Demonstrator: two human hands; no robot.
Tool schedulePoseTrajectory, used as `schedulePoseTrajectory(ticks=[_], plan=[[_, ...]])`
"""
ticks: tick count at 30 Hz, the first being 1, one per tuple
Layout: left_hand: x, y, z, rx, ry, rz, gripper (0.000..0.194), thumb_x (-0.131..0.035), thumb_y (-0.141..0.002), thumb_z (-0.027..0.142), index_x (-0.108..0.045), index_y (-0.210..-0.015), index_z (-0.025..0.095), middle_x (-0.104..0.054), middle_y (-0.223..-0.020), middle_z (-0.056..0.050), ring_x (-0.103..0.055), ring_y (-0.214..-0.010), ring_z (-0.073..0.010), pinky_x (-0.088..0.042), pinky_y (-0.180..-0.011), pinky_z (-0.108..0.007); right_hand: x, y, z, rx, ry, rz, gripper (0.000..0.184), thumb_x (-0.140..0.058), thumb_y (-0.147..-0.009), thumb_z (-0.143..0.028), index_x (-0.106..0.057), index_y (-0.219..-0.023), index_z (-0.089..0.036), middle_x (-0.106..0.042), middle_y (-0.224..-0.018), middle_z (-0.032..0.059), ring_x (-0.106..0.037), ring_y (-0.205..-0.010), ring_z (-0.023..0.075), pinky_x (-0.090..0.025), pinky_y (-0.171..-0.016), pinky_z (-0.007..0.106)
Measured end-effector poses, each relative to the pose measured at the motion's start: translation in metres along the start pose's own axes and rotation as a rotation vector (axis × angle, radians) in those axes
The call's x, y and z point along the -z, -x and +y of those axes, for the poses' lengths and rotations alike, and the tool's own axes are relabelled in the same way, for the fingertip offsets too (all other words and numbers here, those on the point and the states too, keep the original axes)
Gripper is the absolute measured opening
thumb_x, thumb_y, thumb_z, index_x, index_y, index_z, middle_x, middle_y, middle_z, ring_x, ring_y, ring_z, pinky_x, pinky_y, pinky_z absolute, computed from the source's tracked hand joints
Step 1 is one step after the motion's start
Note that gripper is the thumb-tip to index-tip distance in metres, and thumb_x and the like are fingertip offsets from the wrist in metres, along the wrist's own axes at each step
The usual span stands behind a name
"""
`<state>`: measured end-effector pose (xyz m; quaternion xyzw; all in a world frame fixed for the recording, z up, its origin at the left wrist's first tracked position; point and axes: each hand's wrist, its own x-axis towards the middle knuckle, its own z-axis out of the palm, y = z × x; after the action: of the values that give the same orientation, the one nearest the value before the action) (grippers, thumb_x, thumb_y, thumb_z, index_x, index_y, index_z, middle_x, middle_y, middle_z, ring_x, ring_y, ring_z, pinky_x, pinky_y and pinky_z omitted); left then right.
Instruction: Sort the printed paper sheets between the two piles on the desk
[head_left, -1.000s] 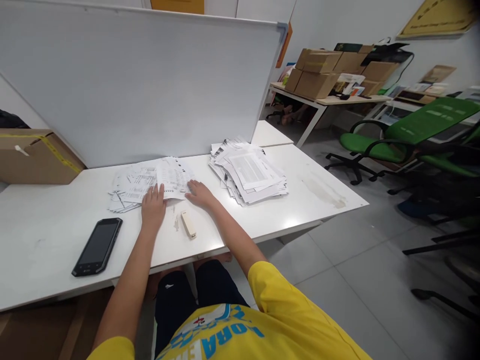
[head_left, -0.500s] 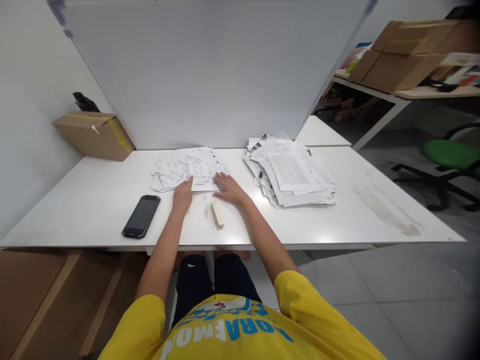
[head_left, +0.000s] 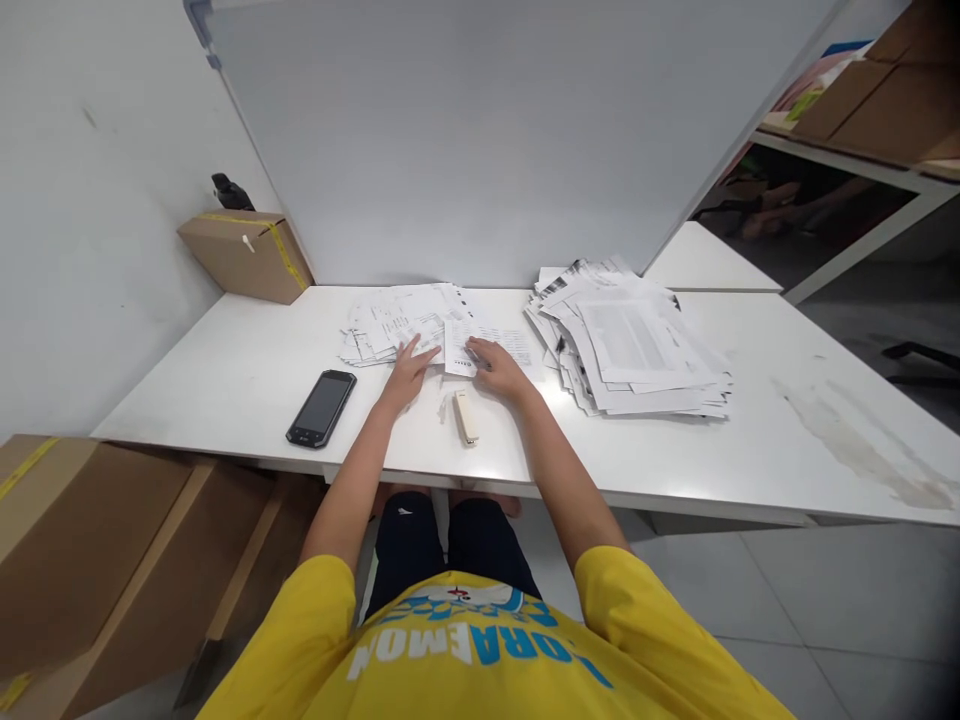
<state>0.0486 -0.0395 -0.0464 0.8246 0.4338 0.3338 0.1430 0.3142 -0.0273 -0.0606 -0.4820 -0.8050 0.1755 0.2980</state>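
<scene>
Our right fingertips cover part of the printed sheet (head_left: 491, 345); whether they pinch it, we cannot tell. The sheet lies right of the loose papers (head_left: 382, 320), farther right than before. Our left hand (head_left: 407, 377), now with fingers spread apart, reaches forward over those papers' near edge, palm down.

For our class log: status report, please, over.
Left hand on spread papers; right hand on printed sheet; stapler near both hands.
</scene>
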Motion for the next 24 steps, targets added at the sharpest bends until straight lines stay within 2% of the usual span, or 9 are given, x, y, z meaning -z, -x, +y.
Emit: schedulePoseTrajectory(ticks=[2,3,5,7,11,15,19,22,24], plan=[[-0.001,-0.001,-0.001,0.139,-0.052,0.082,0.061,-0.051,-0.090,0.010,-0.056,-0.148,0.030,-0.044,-0.163,-0.004,-0.010,-0.162,-0.0319,-0.009,-0.128,-0.067,-0.002,0.001,-0.001,0.012,-0.020,-0.025,0.068,-0.061,-0.082,-0.030,-0.054,-0.149,-0.020,-0.046,-0.161,0.0118,-0.042,-0.150,0.0339,-0.030,-0.125,0.059],[-0.001,-0.002,-0.002,0.215,-0.070,0.124,0.065,-0.054,-0.087,0.009,-0.056,-0.148,0.030,-0.038,-0.167,-0.004,-0.007,-0.162,-0.0346,-0.007,-0.127,-0.069,-0.002,0.001,-0.001,0.010,-0.022,-0.043,0.071,-0.064,-0.083,-0.037,-0.053,-0.150,-0.020,-0.045,-0.161,0.0127,-0.042,-0.150,0.0354,-0.030,-0.124,0.060],[-0.002,-0.004,-0.003,0.345,-0.088,0.172,0.062,-0.056,-0.084,0.008,-0.062,-0.143,0.029,-0.036,-0.168,-0.007,-0.011,-0.161,-0.0382,-0.011,-0.125,-0.070,-0.003,0.001,-0.002,-0.003,-0.012,-0.078,0.078,-0.068,-0.082,-0.050,-0.052,-0.151,-0.019,-0.042,-0.162,0.0145,-0.040,-0.150,0.0376,-0.030,-0.124,0.060],[-0.003,-0.005,-0.005,0.406,-0.097,0.163,0.053,-0.054,-0.085,0.007,-0.071,-0.131,0.026,-0.044,-0.163,-0.009,-0.024,-0.158,-0.0395,-0.017,-0.125,-0.070,-0.002,0.001,-0.003,-0.010,0.008,-0.096,0.080,-0.068,-0.082,-0.055,-0.052,-0.151,-0.018,-0.042,-0.162,0.0153,-0.040,-0.151,0.0382,-0.029,-0.125,0.059],[-0.004,-0.005,-0.006,0.333,-0.053,0.092,0.049,-0.045,-0.090,0.010,-0.074,-0.128,0.023,-0.053,-0.157,-0.007,-0.041,-0.150,-0.0339,-0.026,-0.126,-0.062,-0.001,0.002,-0.009,0.018,0.005,-0.087,0.077,-0.062,-0.087,-0.050,-0.048,-0.154,-0.014,-0.047,-0.159,0.0162,-0.044,-0.148,0.0365,-0.032,-0.124,0.054],[-0.004,-0.004,-0.004,0.279,0.032,0.029,0.050,-0.042,-0.092,0.012,-0.071,-0.133,0.019,-0.054,-0.156,-0.006,-0.042,-0.150,-0.0296,-0.026,-0.130,-0.055,-0.002,0.003,-0.015,0.044,0.007,-0.075,0.083,-0.065,-0.084,-0.043,-0.042,-0.157,-0.010,-0.047,-0.159,0.0185,-0.045,-0.147,0.0370,-0.036,-0.123,0.055],[-0.004,-0.003,-0.002,0.282,0.127,0.025,0.050,-0.045,-0.089,0.011,-0.073,-0.129,0.021,-0.056,-0.153,-0.004,-0.043,-0.151,-0.0279,-0.028,-0.130,-0.053,-0.001,0.006,-0.019,0.010,0.017,0.000,0.057,-0.046,-0.091,-0.023,-0.057,-0.147,-0.019,-0.058,-0.151,0.0099,-0.054,-0.139,0.0298,-0.043,-0.118,0.052],[-0.004,-0.003,-0.001,0.222,0.263,-0.011,0.048,-0.047,-0.088,0.013,-0.075,-0.125,0.024,-0.059,-0.151,-0.003,-0.050,-0.146,-0.0254,-0.032,-0.128,-0.048,0.001,0.007,-0.023,0.046,0.047,0.096,0.055,-0.038,-0.092,-0.017,-0.063,-0.141,-0.023,-0.061,-0.148,0.0052,-0.056,-0.136,0.0276,-0.044,-0.116,0.052],[-0.003,-0.003,0.000,0.189,0.378,-0.028,0.047,-0.051,-0.089,0.018,-0.073,-0.130,0.024,-0.057,-0.153,-0.003,-0.049,-0.147,-0.0247,-0.033,-0.128,-0.045,0.000,0.006,-0.029,0.098,0.073,0.100,0.054,-0.040,-0.091,-0.016,-0.065,-0.139,-0.022,-0.061,-0.149,0.0049,-0.055,-0.137,0.0286,-0.042,-0.117,0.054]])
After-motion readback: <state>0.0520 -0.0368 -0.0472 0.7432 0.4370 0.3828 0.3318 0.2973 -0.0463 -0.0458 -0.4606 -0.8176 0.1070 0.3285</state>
